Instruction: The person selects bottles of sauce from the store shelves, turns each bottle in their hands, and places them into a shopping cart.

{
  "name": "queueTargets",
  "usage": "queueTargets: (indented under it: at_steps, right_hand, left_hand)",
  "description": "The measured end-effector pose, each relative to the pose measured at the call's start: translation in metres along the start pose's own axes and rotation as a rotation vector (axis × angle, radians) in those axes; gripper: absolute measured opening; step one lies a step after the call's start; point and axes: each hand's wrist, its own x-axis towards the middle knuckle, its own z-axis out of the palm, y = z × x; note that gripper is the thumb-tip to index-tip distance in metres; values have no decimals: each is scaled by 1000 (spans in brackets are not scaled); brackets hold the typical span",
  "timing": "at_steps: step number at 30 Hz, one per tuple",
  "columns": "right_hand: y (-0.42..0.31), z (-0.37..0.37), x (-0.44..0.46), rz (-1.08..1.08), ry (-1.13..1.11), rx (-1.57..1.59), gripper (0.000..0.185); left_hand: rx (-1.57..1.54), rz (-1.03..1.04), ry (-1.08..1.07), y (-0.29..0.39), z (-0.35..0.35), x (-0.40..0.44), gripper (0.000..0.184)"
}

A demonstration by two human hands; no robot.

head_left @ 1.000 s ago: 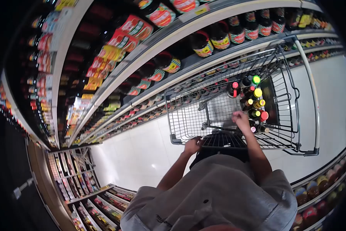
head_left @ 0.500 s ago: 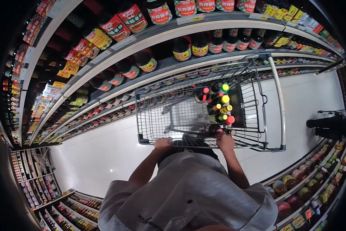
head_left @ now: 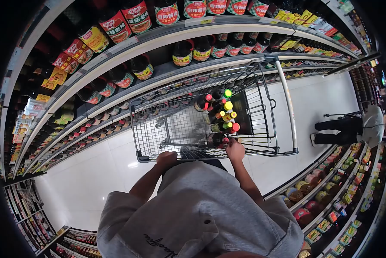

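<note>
A wire shopping cart [head_left: 171,129] stands sideways against my body, its handle [head_left: 287,107] at the right. Several dark bottles with red, yellow and green caps [head_left: 228,105] are grouped in the basket near the handle end. My left hand [head_left: 166,158] is closed at the cart's near side rim, by its left corner. My right hand [head_left: 235,150] is closed at the same rim farther right, just below a red-capped bottle [head_left: 234,127]. Whether its fingers hold the rim or a bottle top is hidden.
Shelves of dark sauce bottles [head_left: 167,13] curve along the far side. Another shelf with packed goods [head_left: 326,206] runs at the lower right. A person in dark trousers [head_left: 339,131] stands at the right. Pale floor tiles [head_left: 85,176] show left of the cart.
My right hand has come back from over the bottles to the near rim, and my left hand has closed there. The view has turned, and a person has come into sight.
</note>
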Motion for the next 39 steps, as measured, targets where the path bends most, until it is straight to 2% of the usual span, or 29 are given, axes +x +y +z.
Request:
queueTargets:
  at_steps: [9,10,11,13,14,15,17,25,31,35,39]
  right_hand:
    - [6,2,2,5,138,-1,15]
    - [5,-2,3,23,120,-25,13]
    - [9,2,5,16,159,-26,11]
    - [15,4,8,46,147,-38,9]
    - [18,5,10,40,165,-38,8]
    - [18,1,10,26,181,-23,10]
    - [26,6,14,19,217,-26,8]
    - [48,-1,27,-38,194,-19,10]
    - [65,-14,36,-92,126,-8,17]
    - [82,-22,41,-213,120,48,12]
    - [98,-30,46,-272,114,108,12]
  left_hand:
    - [-66,132,269,-16,35,18,18]
    - [-105,149,378,-16,39,20,20]
    - [-108,160,368,-18,45,24,20]
    - [-155,57,360,-6,37,22,21]
    - [-93,126,484,-5,40,23,24]
    - [-121,121,497,-2,39,23,25]
    - [-211,22,349,4,34,28,26]
    - [-242,-161,235,39,18,32,25]
    - [-300,-237,268,62,19,39,25]
    - [-186,-322,270,76,32,51,26]
    - [-225,-296,321,90,39,60,25]
